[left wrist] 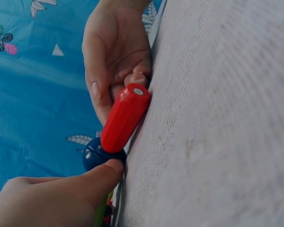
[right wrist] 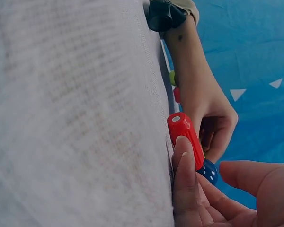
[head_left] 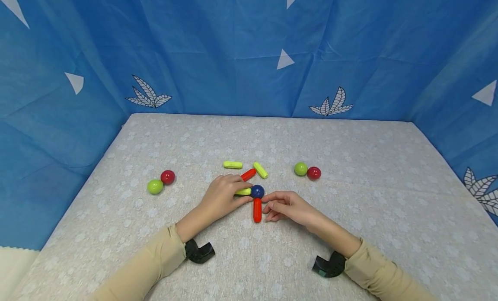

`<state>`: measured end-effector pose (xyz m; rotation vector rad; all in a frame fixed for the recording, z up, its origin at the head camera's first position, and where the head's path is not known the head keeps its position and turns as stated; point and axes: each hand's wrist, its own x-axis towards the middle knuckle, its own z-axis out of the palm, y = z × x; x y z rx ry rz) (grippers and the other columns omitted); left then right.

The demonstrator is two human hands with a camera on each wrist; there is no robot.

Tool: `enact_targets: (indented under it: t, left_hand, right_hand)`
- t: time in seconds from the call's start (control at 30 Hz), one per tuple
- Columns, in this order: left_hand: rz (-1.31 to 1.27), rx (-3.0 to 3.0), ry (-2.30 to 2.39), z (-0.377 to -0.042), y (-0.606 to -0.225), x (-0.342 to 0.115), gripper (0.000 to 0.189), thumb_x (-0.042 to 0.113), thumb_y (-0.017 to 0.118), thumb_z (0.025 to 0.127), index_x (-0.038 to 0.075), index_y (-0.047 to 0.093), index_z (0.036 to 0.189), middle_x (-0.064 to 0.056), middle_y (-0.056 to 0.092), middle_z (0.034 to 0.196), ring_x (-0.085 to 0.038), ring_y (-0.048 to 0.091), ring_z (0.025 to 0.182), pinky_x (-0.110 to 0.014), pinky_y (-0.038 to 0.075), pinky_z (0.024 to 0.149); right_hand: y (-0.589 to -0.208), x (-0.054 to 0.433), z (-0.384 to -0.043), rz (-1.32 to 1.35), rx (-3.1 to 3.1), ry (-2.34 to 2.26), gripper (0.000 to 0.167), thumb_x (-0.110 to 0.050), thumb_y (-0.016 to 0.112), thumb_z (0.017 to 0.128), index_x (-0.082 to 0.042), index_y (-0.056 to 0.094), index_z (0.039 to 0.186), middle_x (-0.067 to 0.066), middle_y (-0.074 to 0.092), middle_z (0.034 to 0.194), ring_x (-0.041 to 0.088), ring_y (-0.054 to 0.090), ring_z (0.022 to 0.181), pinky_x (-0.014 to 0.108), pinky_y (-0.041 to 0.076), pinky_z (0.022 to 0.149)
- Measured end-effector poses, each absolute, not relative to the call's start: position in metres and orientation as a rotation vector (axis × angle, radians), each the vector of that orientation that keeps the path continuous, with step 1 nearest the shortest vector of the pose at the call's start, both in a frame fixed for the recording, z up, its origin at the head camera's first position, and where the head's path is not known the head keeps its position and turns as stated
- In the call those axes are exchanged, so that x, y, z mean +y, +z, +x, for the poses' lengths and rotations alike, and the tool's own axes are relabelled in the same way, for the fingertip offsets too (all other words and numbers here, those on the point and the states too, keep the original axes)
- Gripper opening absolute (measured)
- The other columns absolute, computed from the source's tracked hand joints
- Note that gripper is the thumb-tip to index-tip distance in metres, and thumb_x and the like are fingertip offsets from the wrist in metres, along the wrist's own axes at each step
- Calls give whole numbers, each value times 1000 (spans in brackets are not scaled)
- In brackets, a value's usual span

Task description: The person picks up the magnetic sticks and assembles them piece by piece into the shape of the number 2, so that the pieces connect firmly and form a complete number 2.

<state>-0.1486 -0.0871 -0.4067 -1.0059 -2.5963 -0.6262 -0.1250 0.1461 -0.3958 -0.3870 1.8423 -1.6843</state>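
Observation:
My left hand [head_left: 222, 195] pinches a yellow-green ribbed rod [head_left: 244, 191] whose right end meets a blue ball [head_left: 258, 191]. From the ball's near side a red ribbed rod [head_left: 257, 211] points toward me, lying on the tablecloth. In the left wrist view, the left thumb rests against the blue ball [left wrist: 91, 155] beside the red rod [left wrist: 126, 118]. Just right of that rod is my right hand [head_left: 289, 206], fingers loosely bent and thumb apart. The right wrist view shows its fingertips beside the red rod [right wrist: 185, 137]; whether they touch it I cannot tell.
Beyond the left hand lie another red rod [head_left: 248, 174] and two yellow-green rods, one flat [head_left: 232, 164] and one slanted [head_left: 260, 170]. Green [head_left: 155, 187] and red balls [head_left: 167, 177] sit at left, another green [head_left: 301, 168] and red pair [head_left: 314, 173] at right.

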Motion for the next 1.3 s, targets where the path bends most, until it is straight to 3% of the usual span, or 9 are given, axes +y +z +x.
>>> enact_targets:
  t: [0.53, 0.87, 1.07, 1.3]
  left_hand:
    - [-993, -2581, -626, -149, -407, -87, 27, 39, 75, 77, 17, 75, 93, 6, 62, 81, -9, 54, 70, -31, 45, 66]
    - [-978, -2601, -658, -150, -408, -87, 28, 38, 76, 77, 17, 75, 95, 6, 63, 84, -10, 57, 75, -31, 46, 67]
    - [-977, -2619, -706, -151, -408, -87, 24, 37, 77, 76, 19, 75, 91, 8, 63, 83, -8, 56, 73, -30, 45, 66]
    - [-970, -2652, -708, -153, -406, -89, 23, 37, 77, 76, 20, 75, 90, 9, 62, 81, -7, 54, 72, -28, 44, 64]
  right_hand:
    - [-390, 148, -125, -398, 1873, -1659, 33, -8, 50, 97, 14, 51, 121, 17, 64, 96, 23, 65, 80, 32, 53, 72]
    - [-353, 193, -145, -460, 2302, -1617, 33, -13, 50, 98, 9, 53, 123, 25, 61, 101, 27, 62, 81, 35, 53, 71]
    - [-344, 225, -156, -379, 2742, -1344, 33, -18, 55, 96, 1, 57, 123, 20, 60, 110, 32, 55, 92, 37, 48, 67]
    - [-358, 240, -165, -417, 2852, -1022, 41, -12, 65, 89, 6, 54, 125, 23, 53, 118, 31, 52, 88, 34, 46, 63]
